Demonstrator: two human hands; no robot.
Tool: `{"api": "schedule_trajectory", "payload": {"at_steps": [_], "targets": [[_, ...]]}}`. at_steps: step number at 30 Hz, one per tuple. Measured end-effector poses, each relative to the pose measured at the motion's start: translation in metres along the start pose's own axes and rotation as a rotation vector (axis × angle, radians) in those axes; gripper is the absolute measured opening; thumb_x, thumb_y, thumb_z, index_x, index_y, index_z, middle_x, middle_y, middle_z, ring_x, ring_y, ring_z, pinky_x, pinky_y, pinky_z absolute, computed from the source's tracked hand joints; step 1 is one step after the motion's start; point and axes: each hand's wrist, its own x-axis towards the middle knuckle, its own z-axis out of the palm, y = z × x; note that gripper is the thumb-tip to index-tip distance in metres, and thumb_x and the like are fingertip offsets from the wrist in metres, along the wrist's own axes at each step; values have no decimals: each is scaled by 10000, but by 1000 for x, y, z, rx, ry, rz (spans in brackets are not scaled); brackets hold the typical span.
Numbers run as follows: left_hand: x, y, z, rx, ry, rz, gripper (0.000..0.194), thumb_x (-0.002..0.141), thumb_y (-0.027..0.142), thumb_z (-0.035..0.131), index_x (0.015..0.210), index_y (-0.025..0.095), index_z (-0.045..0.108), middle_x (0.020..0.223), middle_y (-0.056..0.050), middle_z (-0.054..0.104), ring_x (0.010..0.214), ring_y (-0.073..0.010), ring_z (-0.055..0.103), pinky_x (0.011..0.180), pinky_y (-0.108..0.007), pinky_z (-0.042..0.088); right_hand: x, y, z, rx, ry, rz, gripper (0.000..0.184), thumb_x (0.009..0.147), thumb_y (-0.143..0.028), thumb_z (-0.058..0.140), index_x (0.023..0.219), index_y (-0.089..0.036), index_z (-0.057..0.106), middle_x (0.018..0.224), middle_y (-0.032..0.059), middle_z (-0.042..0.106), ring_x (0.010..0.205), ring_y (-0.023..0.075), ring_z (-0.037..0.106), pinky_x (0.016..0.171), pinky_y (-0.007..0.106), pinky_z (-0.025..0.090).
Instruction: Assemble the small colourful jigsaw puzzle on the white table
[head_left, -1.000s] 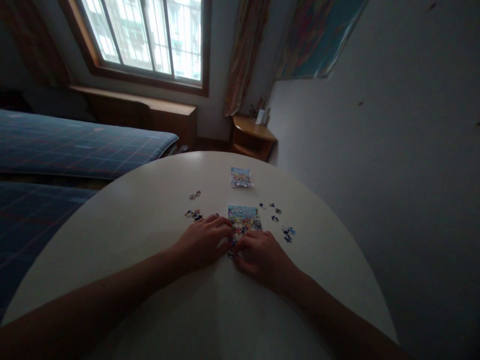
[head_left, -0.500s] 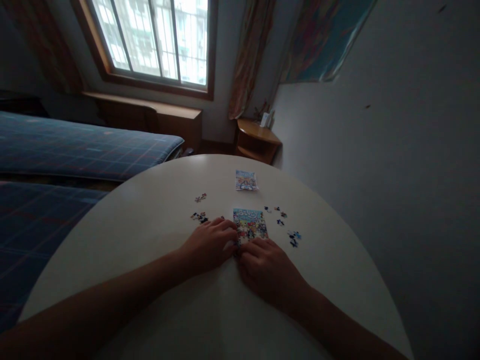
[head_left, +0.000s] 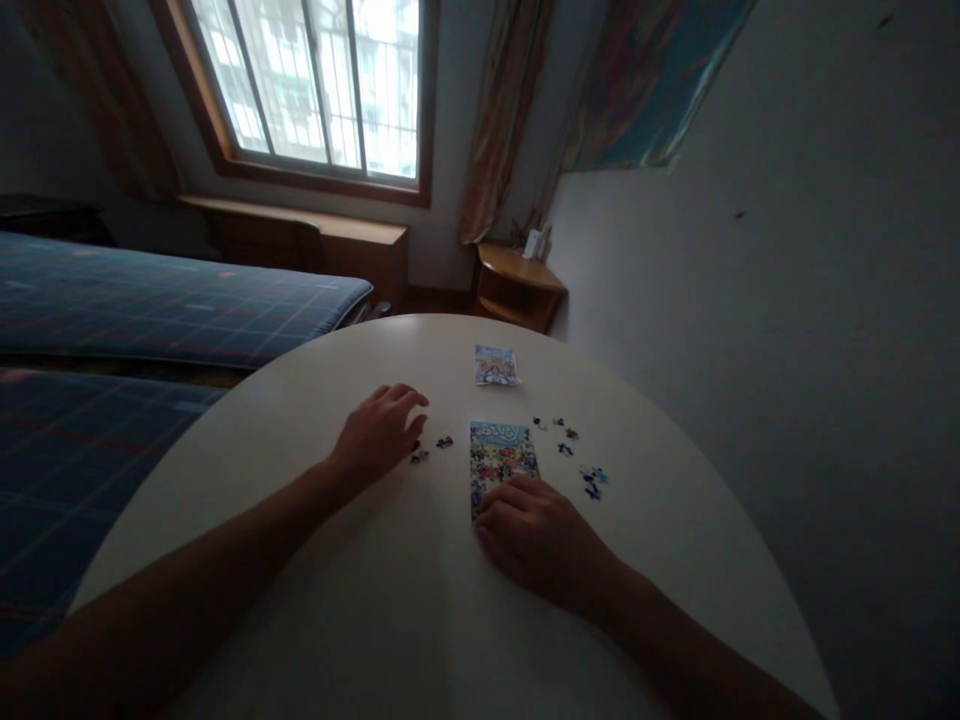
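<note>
A small colourful jigsaw puzzle (head_left: 502, 455) lies partly assembled on the round white table (head_left: 420, 610). My right hand (head_left: 536, 535) rests at the puzzle's near edge, fingers curled and pressed on it. To the left of the puzzle my left hand (head_left: 379, 435) lies over loose pieces, its fingers bent downward. Two loose pieces (head_left: 431, 449) sit just right of that hand. Several more loose pieces (head_left: 577, 455) are scattered to the right of the puzzle. A small picture card (head_left: 495, 365) lies farther back on the table.
A bed with blue checked covers (head_left: 150, 310) runs along the left. A wooden corner shelf (head_left: 517, 285) stands behind the table, under a curtain (head_left: 502, 110) and a barred window (head_left: 322, 85). A plain wall (head_left: 787, 280) borders the right side.
My left hand has left the puzzle's edge and moved left and back onto the loose pieces there. My right hand has stayed at the puzzle's near edge.
</note>
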Motion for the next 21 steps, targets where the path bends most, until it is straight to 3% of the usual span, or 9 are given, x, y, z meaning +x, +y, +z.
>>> {"api": "schedule_trajectory", "payload": {"at_steps": [3,6,15,21], "targets": [[9,-29,0,74,-13,-102,296,921,337,529,1147,198,659,1187,-87,652,1100,-281,574,967,-428,480,1,2,-2,41,96,29,90,888,-170,591,829,-182,657,877,40,716,837,179,637,824,339,516],[13,-43,3,68,-92,-161,329,901,417,541,1101,204,693,1190,-88,654,1096,-294,571,979,-422,461,0,6,-5,60,151,75,80,886,-181,598,832,-188,656,888,48,714,870,190,635,847,361,519],[23,-54,10,31,-182,-177,324,882,402,515,990,186,731,1084,-111,680,1039,-295,587,979,-424,438,-4,14,-9,111,133,145,84,887,-189,603,825,-190,659,933,66,705,926,197,633,863,368,532],[25,-60,8,25,-241,-120,284,902,374,498,943,188,708,992,-86,715,971,-252,626,938,-358,453,-4,17,-7,99,131,154,82,888,-191,612,820,-191,658,923,58,700,919,193,624,864,364,528]]}}
